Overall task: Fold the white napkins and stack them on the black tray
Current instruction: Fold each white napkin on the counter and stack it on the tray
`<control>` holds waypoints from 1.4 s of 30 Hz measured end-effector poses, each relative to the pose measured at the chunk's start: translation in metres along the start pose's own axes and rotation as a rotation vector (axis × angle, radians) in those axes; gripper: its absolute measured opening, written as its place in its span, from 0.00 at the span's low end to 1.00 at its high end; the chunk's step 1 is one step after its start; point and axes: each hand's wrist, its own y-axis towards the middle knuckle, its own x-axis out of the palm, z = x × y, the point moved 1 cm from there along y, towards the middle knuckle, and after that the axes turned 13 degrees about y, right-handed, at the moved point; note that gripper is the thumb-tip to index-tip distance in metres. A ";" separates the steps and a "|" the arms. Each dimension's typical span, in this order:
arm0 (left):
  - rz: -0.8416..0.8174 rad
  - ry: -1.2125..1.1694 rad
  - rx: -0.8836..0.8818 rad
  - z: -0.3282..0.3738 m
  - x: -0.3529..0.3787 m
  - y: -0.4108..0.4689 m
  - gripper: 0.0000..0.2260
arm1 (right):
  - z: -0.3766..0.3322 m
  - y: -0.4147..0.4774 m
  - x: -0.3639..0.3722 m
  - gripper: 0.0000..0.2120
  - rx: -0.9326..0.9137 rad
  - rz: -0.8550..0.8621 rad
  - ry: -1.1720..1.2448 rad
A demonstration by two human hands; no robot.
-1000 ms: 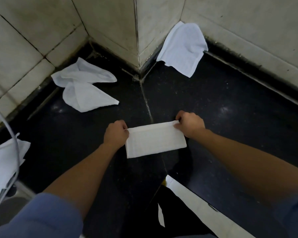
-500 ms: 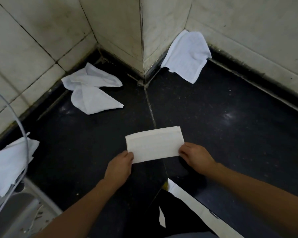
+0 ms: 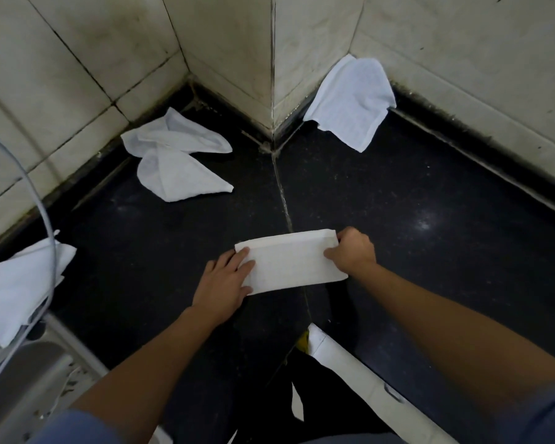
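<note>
A folded napkin [image 3: 290, 261] is lying as a flat, off-white rectangle with a fine woven texture on the black speckled surface [image 3: 430, 200], across its seam. The left hand [image 3: 226, 280] is pressing flat, fingers spread, on the napkin's left end. The right hand [image 3: 353, 249] is pinching the right end, fingers curled over the edge. Three unfolded white napkins are lying crumpled: one [image 3: 177, 158] by the tiled wall [image 3: 77, 59], one [image 3: 353, 100] leaning against the wall's base, one [image 3: 16, 283] at far left.
</note>
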 end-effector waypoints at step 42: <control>0.031 0.001 0.001 0.004 -0.029 0.005 0.18 | -0.035 -0.042 0.058 0.28 -0.819 -0.287 -0.634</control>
